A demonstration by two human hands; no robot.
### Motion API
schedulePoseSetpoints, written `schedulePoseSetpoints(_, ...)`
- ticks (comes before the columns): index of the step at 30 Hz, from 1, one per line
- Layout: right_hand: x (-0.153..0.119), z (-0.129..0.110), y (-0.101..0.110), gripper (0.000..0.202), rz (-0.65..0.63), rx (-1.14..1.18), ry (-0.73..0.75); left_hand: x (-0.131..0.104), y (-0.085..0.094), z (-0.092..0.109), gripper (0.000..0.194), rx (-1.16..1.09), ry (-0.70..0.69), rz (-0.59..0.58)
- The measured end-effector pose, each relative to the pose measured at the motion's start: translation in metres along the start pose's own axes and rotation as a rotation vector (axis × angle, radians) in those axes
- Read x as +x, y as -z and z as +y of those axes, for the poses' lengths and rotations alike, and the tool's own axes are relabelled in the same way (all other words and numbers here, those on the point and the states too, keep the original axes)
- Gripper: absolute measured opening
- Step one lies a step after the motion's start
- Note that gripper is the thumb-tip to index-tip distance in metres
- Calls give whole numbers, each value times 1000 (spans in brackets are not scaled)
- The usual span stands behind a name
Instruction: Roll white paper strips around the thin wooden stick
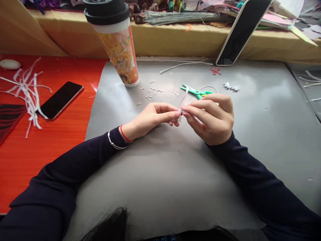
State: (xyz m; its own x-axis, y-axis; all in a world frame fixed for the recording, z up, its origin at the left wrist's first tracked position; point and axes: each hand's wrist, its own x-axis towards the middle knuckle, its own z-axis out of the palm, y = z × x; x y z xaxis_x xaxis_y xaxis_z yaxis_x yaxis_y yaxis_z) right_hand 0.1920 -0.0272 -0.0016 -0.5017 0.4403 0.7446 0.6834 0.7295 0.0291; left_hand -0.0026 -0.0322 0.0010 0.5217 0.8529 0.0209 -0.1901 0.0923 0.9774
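Note:
My left hand (157,117) pinches a small white looped piece (179,118) between thumb and fingers, near the middle of the view. Right beside it, my right hand (212,117) has its thumb and fingertips closed on a thin, translucent pinkish strip (185,100) that rises from the white piece. The fingertips of both hands almost meet, and they hide part of the piece. Behind my right hand lie green scissors (192,90), partly covered by it. White scraps (157,91) are scattered on the grey mat (155,187) beyond my left hand.
A tall patterned cup (119,50) with a black lid stands at the back left. A black phone (61,99) and white strips (32,90) lie on the red surface at left. Another phone (242,31) leans at the back, near a red bow (215,70) and a white looped piece (231,87).

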Motion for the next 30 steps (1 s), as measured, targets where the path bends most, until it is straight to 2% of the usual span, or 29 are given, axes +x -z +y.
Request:
schedulePoseSetpoints(11,-1,-2,-1,11,42,39,-33,0,1,0,22,28,20,4)
schedulePoseSetpoints(23,4,-8,4,7,39,114,-65,-1,1,2,22,61,-18,-15)
schedulePoseSetpoints(30,6,-4,3,9,-44,143,-67,-1,0,1,25,66,-14,17)
